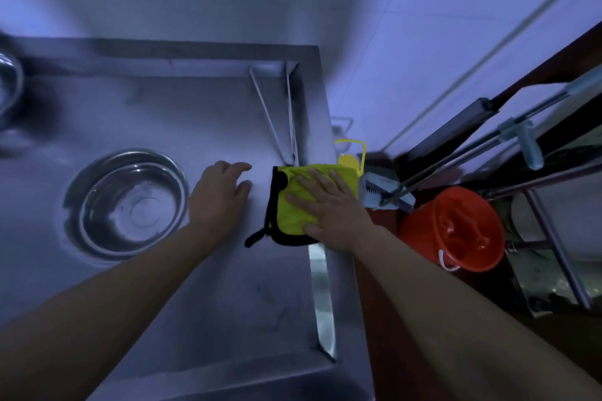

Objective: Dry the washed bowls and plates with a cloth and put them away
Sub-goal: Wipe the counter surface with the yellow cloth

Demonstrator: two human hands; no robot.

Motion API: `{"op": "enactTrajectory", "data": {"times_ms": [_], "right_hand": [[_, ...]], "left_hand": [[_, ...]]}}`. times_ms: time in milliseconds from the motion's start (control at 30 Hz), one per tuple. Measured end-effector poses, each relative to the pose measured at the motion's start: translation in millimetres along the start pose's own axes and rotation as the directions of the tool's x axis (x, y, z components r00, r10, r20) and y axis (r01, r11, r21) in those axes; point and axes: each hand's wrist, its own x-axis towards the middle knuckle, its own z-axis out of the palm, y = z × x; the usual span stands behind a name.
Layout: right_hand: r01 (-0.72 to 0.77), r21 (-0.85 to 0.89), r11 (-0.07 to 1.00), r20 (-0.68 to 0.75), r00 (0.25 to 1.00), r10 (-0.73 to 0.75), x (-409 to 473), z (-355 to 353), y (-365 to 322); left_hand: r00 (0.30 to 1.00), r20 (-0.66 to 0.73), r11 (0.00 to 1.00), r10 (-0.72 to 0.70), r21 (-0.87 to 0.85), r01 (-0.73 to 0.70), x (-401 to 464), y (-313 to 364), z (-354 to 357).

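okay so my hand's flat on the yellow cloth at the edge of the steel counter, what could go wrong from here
1. The yellow cloth lies at the counter's right edge; under only a flat right hand, it could slide off toward the orange bucket below.
2. The steel bowl looks wet inside, so it may slip when lifted by the free left hand.
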Motion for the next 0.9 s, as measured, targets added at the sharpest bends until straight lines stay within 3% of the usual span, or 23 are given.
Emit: {"op": "enactTrajectory", "data": {"times_ms": [67,167,233,333,433,567,767,900], "right_hand": [[-0.042,0.041,0.998,-0.051,0.998,0.044,0,-1,-7],[-0.300,0.137,0.944,-0.223,0.919,0.325,-8,9,-34],[-0.476,0.139,0.868,-0.177,0.851,0.495,-2,13,-51],[-0.584,0.072,0.808,-0.075,0.805,0.589,15,16,-61],[-0.562,0.063,0.825,-0.092,0.819,0.566,38,16,-45],[-0.422,0.042,0.906,-0.112,0.899,0.424,77,5,-6],[-0.194,-0.066,0.979,-0.008,0.981,0.193,162,-37,57],[-0.284,-0.054,0.957,0.008,0.958,0.285,213,-53,61]], "left_hand": [[0.998,0.013,0.998,-0.064,0.024,0.063,26,14,6],[0.986,0.021,0.986,-0.165,-0.033,0.166,62,38,21],[0.963,0.055,0.961,-0.262,-0.079,0.266,82,51,32],[0.936,0.089,0.933,-0.341,-0.089,0.349,101,60,42],[0.944,0.041,0.939,-0.328,-0.098,0.331,113,55,41],[0.949,-0.107,0.955,-0.295,-0.039,0.293,123,31,18],[0.928,-0.240,0.947,-0.284,0.081,0.311,110,-13,-21],[0.877,-0.334,0.932,-0.345,-0.010,0.363,101,-37,-45]]}}
